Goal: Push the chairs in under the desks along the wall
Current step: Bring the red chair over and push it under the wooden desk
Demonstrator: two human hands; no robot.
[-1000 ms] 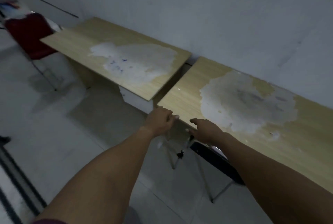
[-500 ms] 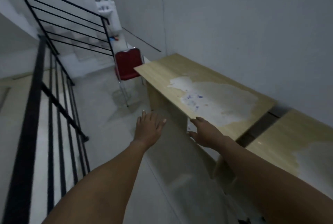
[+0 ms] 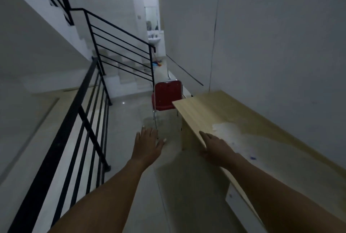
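Observation:
A red chair (image 3: 167,96) with metal legs stands on the floor at the far end of a light wooden desk (image 3: 221,112) set against the right wall; its back faces me. A worn white patch marks the desktop. My left hand (image 3: 148,144) is held out open over the floor, holding nothing, well short of the chair. My right hand (image 3: 215,144) is open with fingers spread, at the desk's front edge, and holds nothing.
A black metal railing (image 3: 82,120) runs along the left side, leaving a narrow floor corridor between it and the desk. Stairs (image 3: 121,71) rise behind the railing. A white washbasin (image 3: 153,39) and small coloured items stand at the corridor's far end.
The view has swung left from the two desks toward the corridor and red chair. Both hands came off the dark chair under the nearer desk and now reach forward, open.

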